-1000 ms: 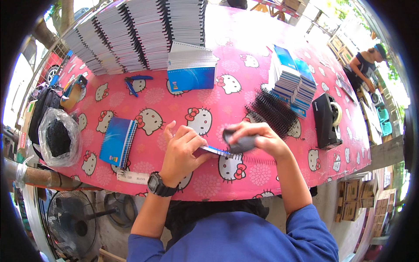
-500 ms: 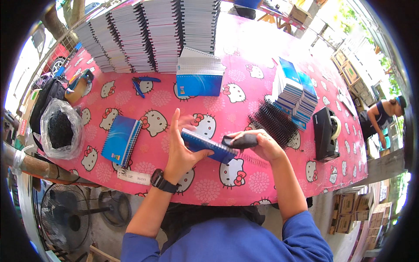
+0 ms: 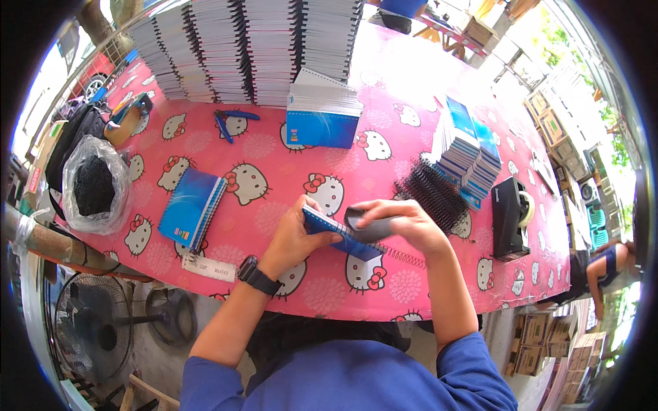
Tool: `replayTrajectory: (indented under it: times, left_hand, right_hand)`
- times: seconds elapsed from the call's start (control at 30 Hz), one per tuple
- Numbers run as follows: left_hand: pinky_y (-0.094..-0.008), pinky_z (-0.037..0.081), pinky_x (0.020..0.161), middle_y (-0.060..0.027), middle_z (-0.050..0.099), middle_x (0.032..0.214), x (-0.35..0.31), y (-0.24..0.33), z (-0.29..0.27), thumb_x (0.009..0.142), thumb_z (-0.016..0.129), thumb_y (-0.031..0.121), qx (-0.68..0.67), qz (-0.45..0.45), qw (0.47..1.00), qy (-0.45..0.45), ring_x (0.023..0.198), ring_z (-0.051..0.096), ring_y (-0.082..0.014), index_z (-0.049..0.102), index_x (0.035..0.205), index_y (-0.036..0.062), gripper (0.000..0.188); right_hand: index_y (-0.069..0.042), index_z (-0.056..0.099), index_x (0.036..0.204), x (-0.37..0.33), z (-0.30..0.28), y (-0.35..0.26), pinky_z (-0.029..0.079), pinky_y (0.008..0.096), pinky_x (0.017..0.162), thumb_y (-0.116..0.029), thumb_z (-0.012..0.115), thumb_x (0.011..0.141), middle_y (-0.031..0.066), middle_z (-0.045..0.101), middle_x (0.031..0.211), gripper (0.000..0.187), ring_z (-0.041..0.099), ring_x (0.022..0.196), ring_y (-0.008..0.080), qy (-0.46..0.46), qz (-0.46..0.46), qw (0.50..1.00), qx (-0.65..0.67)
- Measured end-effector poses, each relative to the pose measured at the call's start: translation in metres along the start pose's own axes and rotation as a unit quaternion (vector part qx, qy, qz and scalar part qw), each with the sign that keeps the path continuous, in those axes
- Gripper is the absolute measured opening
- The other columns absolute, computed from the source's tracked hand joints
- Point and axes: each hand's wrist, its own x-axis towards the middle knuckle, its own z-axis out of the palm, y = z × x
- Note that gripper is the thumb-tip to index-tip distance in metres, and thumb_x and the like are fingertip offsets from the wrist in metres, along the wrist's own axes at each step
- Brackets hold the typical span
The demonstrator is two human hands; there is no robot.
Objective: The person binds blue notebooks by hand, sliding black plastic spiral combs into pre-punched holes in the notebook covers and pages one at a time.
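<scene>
My left hand [image 3: 295, 238] is closed around a small blue notebook [image 3: 358, 248], held tilted above the table with its punched edge up. A thin spiral coil [image 3: 406, 257] runs along that edge and sticks out past the notebook's right end. My right hand [image 3: 418, 227] grips a dark grey oblong pad [image 3: 372, 227] and holds it against the coil edge; its exact kind I cannot make out. Left of my hands lies another blue notebook [image 3: 190, 209], with a coil along its right side. Beyond them is a fanned stack of blue-covered notebooks [image 3: 323, 127].
Tall stacks of coil-bound books [image 3: 271, 55] line the back. At right are a pile of black coils [image 3: 432, 194], stacked blue notebooks [image 3: 469, 154] and a black tape dispenser [image 3: 508, 219]. Blue pliers [image 3: 226, 123] and a plastic bag [image 3: 96, 188] of black material lie left. Another person [image 3: 603, 267] stands far right.
My left fingers have folded down around the notebook's far side. My right hand has moved slightly left with the pad along the coil edge. The other person has bent or shifted nearer.
</scene>
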Motion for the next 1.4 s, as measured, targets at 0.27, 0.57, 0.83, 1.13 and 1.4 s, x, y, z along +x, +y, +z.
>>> replayTrajectory:
  times: [0.27, 0.57, 0.83, 1.13, 1.4]
  left_hand:
    - [-0.0249, 0.045, 0.065, 0.0004, 0.054, 0.078, 0.001, 0.0, 0.001, 0.066, 0.084, 0.012, 0.002, 0.023, 1.0, 0.017, 0.072, 0.051, -0.0072, 0.045, 0.09, 0.008, 0.047]
    - [-0.0266, 0.046, 0.063, -0.0017, 0.056, 0.078, 0.001, 0.006, 0.001, 0.065, 0.086, 0.018, 0.08, -0.005, 0.997, 0.02, 0.072, 0.052, -0.0085, 0.046, 0.092, 0.007, 0.049]
    - [-0.023, 0.044, 0.066, 0.0013, 0.052, 0.082, 0.0, 0.016, 0.005, 0.073, 0.081, 0.012, 0.08, 0.034, 0.996, 0.025, 0.076, 0.05, -0.0056, 0.044, 0.095, 0.007, 0.043]
    - [-0.0236, 0.046, 0.068, -0.0028, 0.06, 0.084, -0.008, 0.056, 0.02, 0.079, 0.073, 0.004, -0.05, 0.089, 0.991, 0.085, 0.077, 0.055, -0.0071, 0.055, 0.092, 0.0028, 0.022]
    - [-0.0217, 0.046, 0.069, -0.0009, 0.062, 0.084, -0.019, 0.062, 0.01, 0.073, 0.075, -0.002, -0.006, 0.14, 0.986, 0.093, 0.078, 0.056, -0.0068, 0.061, 0.083, 0.0041, 0.018]
  right_hand:
    - [-0.001, 0.069, 0.099, 0.021, 0.009, -0.008, 0.041, 0.0373, 0.094, -0.033, 0.067, 0.083, 0.0173, 0.06, 0.119, 0.036, 0.055, 0.109, 0.0228, 0.074, 0.059, 0.971, -0.218]
    - [-0.002, 0.066, 0.107, 0.034, 0.011, -0.011, 0.04, 0.0334, 0.096, -0.03, 0.064, 0.085, 0.015, 0.057, 0.124, 0.035, 0.054, 0.11, 0.0211, 0.084, 0.099, 0.955, -0.267]
    - [-0.008, 0.065, 0.107, 0.031, 0.003, 0.009, 0.037, 0.0433, 0.1, -0.044, 0.073, 0.075, 0.0167, 0.056, 0.121, 0.049, 0.045, 0.118, 0.0345, 0.195, 0.022, 0.873, -0.446]
    - [-0.001, 0.061, 0.098, 0.027, 0.068, -0.04, 0.051, 0.0321, 0.071, -0.013, 0.074, 0.076, 0.0092, 0.061, 0.087, 0.028, 0.062, 0.078, 0.0222, 0.198, -0.109, 0.94, -0.257]
    - [-0.001, 0.058, 0.086, 0.023, 0.069, -0.054, 0.045, 0.0312, 0.063, -0.015, 0.079, 0.071, 0.0056, 0.055, 0.078, 0.03, 0.053, 0.072, 0.0171, 0.152, -0.084, 0.951, -0.256]
